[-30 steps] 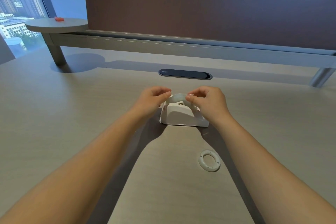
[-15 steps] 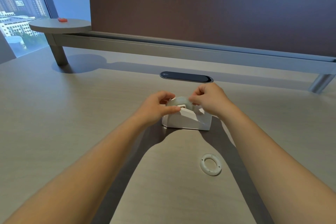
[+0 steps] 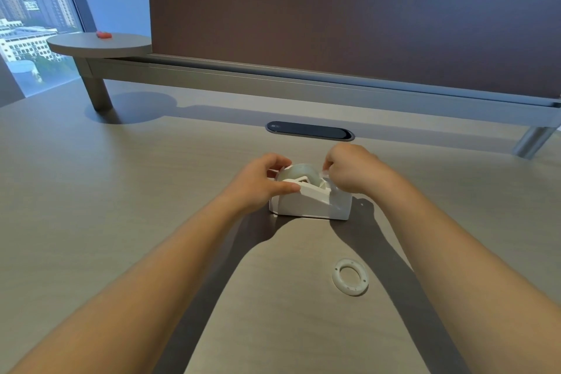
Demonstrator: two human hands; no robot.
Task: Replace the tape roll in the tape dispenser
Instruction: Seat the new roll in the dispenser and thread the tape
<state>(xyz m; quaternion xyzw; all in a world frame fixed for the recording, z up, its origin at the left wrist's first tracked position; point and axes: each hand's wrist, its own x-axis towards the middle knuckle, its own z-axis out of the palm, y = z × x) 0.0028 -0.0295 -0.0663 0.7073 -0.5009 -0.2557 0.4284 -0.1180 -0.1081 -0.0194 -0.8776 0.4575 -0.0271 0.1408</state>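
Observation:
A white tape dispenser stands on the wooden desk in front of me. A roll of clear tape sits in its cradle, its top showing above the body. My left hand grips the dispenser's left end, thumb lying along its near top edge. My right hand is at the right end, fingertips pinched on the clear tape end above the cutter. An empty white tape core lies flat on the desk, nearer me and to the right.
A dark oval cable grommet is set in the desk just beyond the dispenser. Behind it a grey rail carries a brown partition. At far left a round shelf holds a small red object.
My left hand has slid from the top of the roll to the dispenser's left end. The right hand has moved right, to the cutter end, pinching the tape end.

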